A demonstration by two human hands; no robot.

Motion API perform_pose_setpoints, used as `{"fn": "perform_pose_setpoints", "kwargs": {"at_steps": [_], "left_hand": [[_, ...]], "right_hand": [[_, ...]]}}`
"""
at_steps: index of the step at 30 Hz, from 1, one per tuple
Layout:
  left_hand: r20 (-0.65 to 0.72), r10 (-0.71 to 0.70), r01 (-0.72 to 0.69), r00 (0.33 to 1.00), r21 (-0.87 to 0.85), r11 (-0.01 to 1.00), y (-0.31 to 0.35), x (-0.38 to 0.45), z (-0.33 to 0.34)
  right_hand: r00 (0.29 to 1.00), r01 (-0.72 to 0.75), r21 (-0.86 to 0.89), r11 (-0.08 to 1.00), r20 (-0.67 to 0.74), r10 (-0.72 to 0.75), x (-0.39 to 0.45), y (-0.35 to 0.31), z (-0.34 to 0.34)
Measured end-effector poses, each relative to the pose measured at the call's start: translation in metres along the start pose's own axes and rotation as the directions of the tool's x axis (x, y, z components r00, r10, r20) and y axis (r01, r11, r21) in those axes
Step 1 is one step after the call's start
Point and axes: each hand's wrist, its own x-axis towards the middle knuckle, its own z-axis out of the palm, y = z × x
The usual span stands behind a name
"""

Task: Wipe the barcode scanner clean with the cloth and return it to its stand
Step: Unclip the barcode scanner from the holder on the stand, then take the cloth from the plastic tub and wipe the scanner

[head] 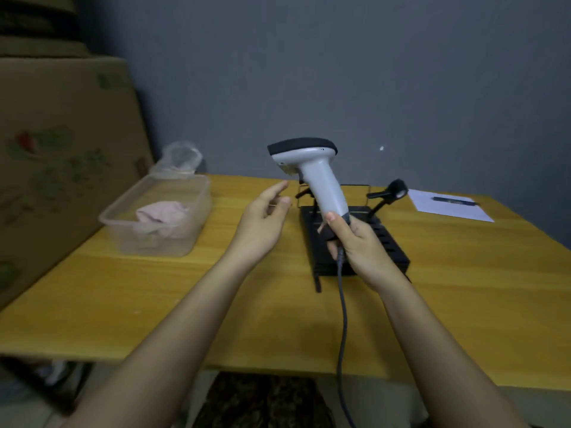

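My right hand (355, 242) grips the lower handle of a grey barcode scanner (315, 171), held upright above the table with its black-topped head pointing left. A grey cable (342, 310) hangs from its base toward me. Behind it sits the black stand (392, 242), a flat base with a thin arm ending in a round holder (397, 188). My left hand (265, 220) hovers left of the scanner, fingers apart, holding nothing. A crumpled pinkish cloth (162, 216) lies inside a clear plastic tub (123, 230) at the table's left.
The wooden table (154, 304) stands against a grey wall. A large cardboard box (61, 149) leans at the left. A clear plastic bag (180, 159) sits behind the tub. A white paper sheet (448, 208) with a pen (454, 200) lies at the back right.
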Motion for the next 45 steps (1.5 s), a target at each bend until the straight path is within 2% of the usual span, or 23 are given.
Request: {"fn": "perform_pose_setpoints", "kwargs": {"at_steps": [5, 10, 18, 25, 29, 33, 38, 42, 45], "left_hand": [[-0.040, -0.071, 0.068, 0.997, -0.092, 0.993, -0.001, -0.023, -0.028], [-0.052, -0.098, 0.092, 0.994, -0.111, 0.990, -0.005, -0.031, -0.042], [-0.055, -0.140, 0.129, 0.989, -0.176, 0.976, -0.011, -0.032, -0.045], [-0.029, -0.167, 0.159, 0.986, -0.192, 0.968, -0.021, -0.029, -0.042], [-0.018, -0.164, 0.158, 0.986, -0.195, 0.968, -0.026, -0.021, -0.048], [-0.067, -0.170, 0.163, 0.983, -0.109, 0.981, -0.031, -0.012, -0.058], [-0.315, -0.134, 0.190, 0.939, 0.153, 0.970, -0.046, 0.000, -0.091], [-0.414, -0.085, 0.288, 0.906, 0.457, 0.841, -0.070, 0.021, -0.132], [-0.349, -0.091, 0.307, 0.933, 0.636, 0.708, -0.087, 0.041, -0.155]], "right_hand": [[0.998, -0.004, 0.010, 1.000, 0.069, 0.004, -0.005, -0.009, 0.039], [0.993, -0.009, 0.014, 1.000, 0.118, 0.008, -0.002, -0.015, 0.059], [0.975, 0.019, -0.109, 0.994, 0.221, 0.006, 0.003, -0.018, 0.067], [0.978, 0.026, -0.140, 0.990, 0.210, 0.004, 0.002, -0.010, 0.071], [0.992, -0.004, -0.066, 0.998, 0.124, 0.012, 0.003, -0.007, 0.070], [0.998, 0.000, -0.046, 0.999, 0.069, 0.003, 0.008, -0.011, 0.069], [0.998, 0.021, -0.166, 0.986, 0.060, -0.011, 0.026, -0.018, 0.073], [0.998, 0.035, -0.313, 0.949, 0.054, -0.019, 0.058, -0.027, 0.090], [0.999, 0.033, -0.353, 0.935, 0.039, -0.021, 0.082, -0.032, 0.111]]}}
